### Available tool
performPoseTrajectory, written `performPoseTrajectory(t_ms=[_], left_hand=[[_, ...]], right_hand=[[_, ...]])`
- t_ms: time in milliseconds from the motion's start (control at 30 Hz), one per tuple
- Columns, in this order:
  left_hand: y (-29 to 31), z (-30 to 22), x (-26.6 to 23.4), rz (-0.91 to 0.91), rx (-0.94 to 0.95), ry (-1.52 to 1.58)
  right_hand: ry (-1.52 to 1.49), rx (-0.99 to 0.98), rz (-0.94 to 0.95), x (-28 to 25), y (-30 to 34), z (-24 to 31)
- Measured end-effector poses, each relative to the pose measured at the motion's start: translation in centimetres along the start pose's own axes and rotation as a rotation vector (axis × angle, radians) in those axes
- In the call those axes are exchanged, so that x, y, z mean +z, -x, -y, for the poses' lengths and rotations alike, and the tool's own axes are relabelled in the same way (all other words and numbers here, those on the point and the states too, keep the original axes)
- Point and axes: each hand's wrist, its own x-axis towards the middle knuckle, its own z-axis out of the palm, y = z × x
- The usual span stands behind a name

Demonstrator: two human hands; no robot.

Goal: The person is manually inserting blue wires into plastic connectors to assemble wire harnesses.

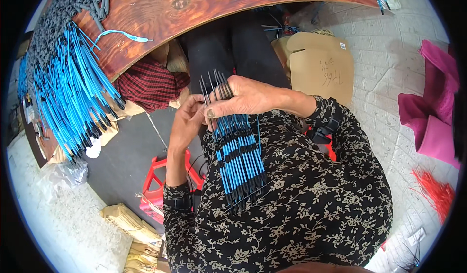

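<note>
My right hand (250,97) is closed round a bundle of thin blue-and-black rods (239,158), in front of my chest. The bundle's blue shafts with black bands fan down over my patterned shirt. Above my right fingers stick out several dark, thin ends. Close beside it, my left hand (185,122) has its fingers pinched together at the bundle's left edge, by the right thumb. What the left fingertips hold is hidden.
A wooden table (146,15) curves across the top. On its left lie a heap of blue rods (73,93) and dark grey tubular pieces (53,34). Around me are a red-checked cloth (151,83), a cardboard box (323,66), a red stool (154,188) and pink material (433,107).
</note>
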Motion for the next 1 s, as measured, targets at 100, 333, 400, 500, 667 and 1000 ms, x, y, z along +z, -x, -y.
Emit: performPoseTrajectory(t_ms=[100, 333, 400, 500, 667, 1000], left_hand=[[-0.4, -1.6, -0.8, -0.177, 0.224, -0.224], [-1.8, -8.6, 2.6, 0.236, 0.165, 0.023], [-1.5, -9.4, 3.6, 0.346, 0.091, -0.031], [-2.0, -9.0, 4.9, 0.296, 0.205, 0.09], [-0.8, -8.9, 4.6, 0.172, 0.168, 0.039], [0.6, -9.7, 6.7, 0.082, 0.22, 0.213]], right_hand=[[-0.04, 0.057, 0.006, -0.1, 0.2, -0.1], [-0.036, -0.029, 0.036, -0.3, -0.5, -0.7], [-0.051, -0.054, 0.042, 0.1, -0.4, -0.2], [-0.045, -0.016, -0.046, 0.2, 0.2, 0.4], [-0.13, -0.208, 0.042, 0.4, -0.2, -1.3], [-0.105, -0.09, 0.087, -0.3, 0.6, -0.5]])
